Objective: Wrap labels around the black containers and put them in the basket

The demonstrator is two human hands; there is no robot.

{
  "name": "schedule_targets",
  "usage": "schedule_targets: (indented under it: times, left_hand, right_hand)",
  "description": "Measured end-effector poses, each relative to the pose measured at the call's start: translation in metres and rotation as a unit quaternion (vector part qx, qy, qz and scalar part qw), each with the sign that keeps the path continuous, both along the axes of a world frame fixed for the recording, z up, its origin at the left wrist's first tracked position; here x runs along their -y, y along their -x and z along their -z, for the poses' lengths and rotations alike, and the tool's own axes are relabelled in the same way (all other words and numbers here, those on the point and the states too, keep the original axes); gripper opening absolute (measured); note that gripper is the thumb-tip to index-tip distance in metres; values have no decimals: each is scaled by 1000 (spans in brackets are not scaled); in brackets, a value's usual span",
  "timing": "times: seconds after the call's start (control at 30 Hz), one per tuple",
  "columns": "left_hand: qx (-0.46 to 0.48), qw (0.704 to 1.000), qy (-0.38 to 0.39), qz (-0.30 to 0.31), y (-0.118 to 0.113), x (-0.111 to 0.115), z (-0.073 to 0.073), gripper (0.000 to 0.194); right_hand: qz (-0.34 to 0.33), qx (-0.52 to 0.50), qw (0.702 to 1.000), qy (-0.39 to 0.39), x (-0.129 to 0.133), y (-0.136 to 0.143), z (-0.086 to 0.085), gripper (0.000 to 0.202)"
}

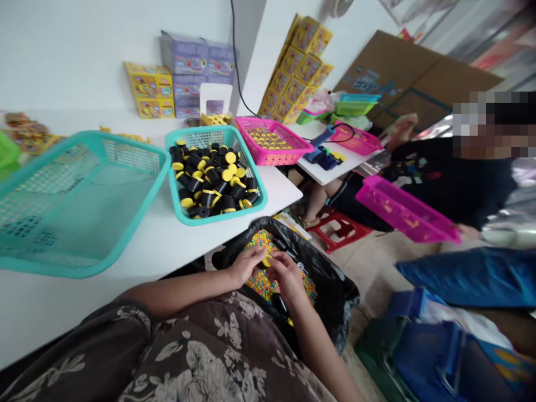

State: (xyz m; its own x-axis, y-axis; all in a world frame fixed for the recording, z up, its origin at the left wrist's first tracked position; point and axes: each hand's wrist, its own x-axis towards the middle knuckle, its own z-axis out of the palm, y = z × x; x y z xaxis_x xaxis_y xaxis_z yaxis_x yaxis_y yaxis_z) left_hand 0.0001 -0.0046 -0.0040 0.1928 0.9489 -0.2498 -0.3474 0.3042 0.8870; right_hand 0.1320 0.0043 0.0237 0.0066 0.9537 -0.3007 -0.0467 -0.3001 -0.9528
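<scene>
Sm. round yellow lid (267, 260), partly hidden, held up over multicol. pellets (263, 287). Pellets lie loose, approx. mid blk bag (335, 282).

The teal baskets (218, 218) are perforated moulded plastic; the black-and-yellow containers (207, 198), smooth plastic. The black bag (335, 279) shows glossy, creased plastic film. The floral garment (201, 357) is matt cloth, the large panel (412, 64) brown cardboard, the tabletop (154, 234) smooth.

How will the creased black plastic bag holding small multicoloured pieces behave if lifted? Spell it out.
The black plastic bag is probably floppy: its edge is creased and folded. It may feel heavy for such thin plastic, given the broad heap of small multicoloured pieces inside. Those loose pieces would likely shift or spill if it tilts.
</scene>
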Motion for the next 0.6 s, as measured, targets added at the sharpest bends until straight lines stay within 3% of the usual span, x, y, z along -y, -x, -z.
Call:
schedule_targets:
  times: [0.17, 0.33, 0.43, 0.5, 0.6]
  left_hand:
    - [8, 998, 42, -39, -3, -4, 5, 74]
    - [-38, 999, 26, 4, -5, -5, 14, 58]
    - [-60, 998, 26, 9, -4, -7, 14, 53]
    - [-68, 997, 33, 0, -3, -8, 12, 50]
    - [-72, 996, 39, -21, -2, -10, 9, 39]
  right_hand:
    - [-12, 87, 983, -163, -34, 24, -44, 34]
    - [-93, 152, 934, -310, -91, 96, -100, 36]
    - [-138, 79, 915, -371, -130, 134, -133, 45]
    - [-159, 80, 894, -410, -146, 142, -148, 47]
    - [-151, 145, 872, -443, -148, 121, -154, 39]
